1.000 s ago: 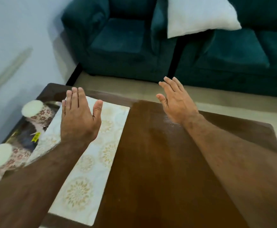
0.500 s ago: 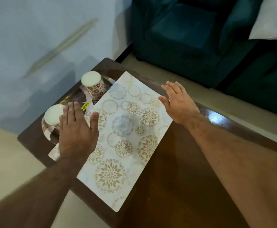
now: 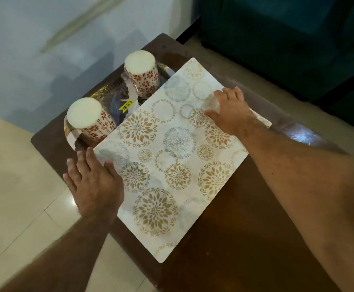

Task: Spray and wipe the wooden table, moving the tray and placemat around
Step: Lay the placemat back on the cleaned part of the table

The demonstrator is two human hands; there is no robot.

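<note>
A white placemat [image 3: 171, 157] with gold and grey floral rings lies at an angle on the dark wooden table [image 3: 245, 239]. Its far left edge lies over a dark patterned tray [image 3: 106, 95] that carries two upside-down floral cups [image 3: 143, 73] [image 3: 88, 118]. My left hand [image 3: 94, 182] hovers with straight fingers over the placemat's near left corner. My right hand [image 3: 231, 111] is spread flat on the placemat's far right part. No spray bottle or cloth is in view.
The table's left edge borders a pale tiled floor [image 3: 14, 197]. A grey wall [image 3: 45, 49] rises behind the tray. A dark teal sofa [image 3: 287, 39] stands beyond the table's far side. A wet sheen [image 3: 300, 134] shows on the wood at right.
The view has swung left and down toward the placemat and tray. Both hands have come down to the placemat, the right one now resting on it.
</note>
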